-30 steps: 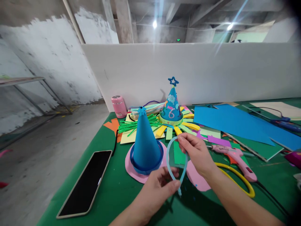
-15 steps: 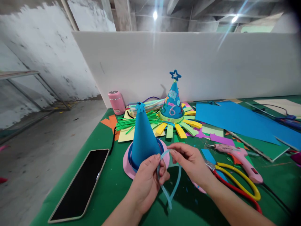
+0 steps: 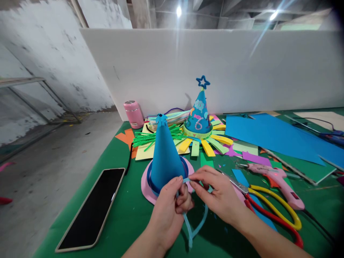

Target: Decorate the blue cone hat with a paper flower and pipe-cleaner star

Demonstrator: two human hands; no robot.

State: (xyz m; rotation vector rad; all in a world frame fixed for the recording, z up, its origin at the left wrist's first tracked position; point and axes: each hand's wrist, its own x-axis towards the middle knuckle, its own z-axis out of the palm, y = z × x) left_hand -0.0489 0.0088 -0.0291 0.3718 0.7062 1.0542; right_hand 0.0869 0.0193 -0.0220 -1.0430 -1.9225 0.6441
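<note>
I have the left hand (image 3: 169,206) and right hand (image 3: 219,195) each pinching the blue stem (image 3: 190,234) just in front of the upright cone (image 3: 166,157), grips close together, probably to steady the short span between while its loop hangs below.

One pale-blue loop (image 3: 188,225), two cone hats (image 3: 166,157), one phone (image 3: 92,209), one glue gun (image 3: 276,179)
</note>
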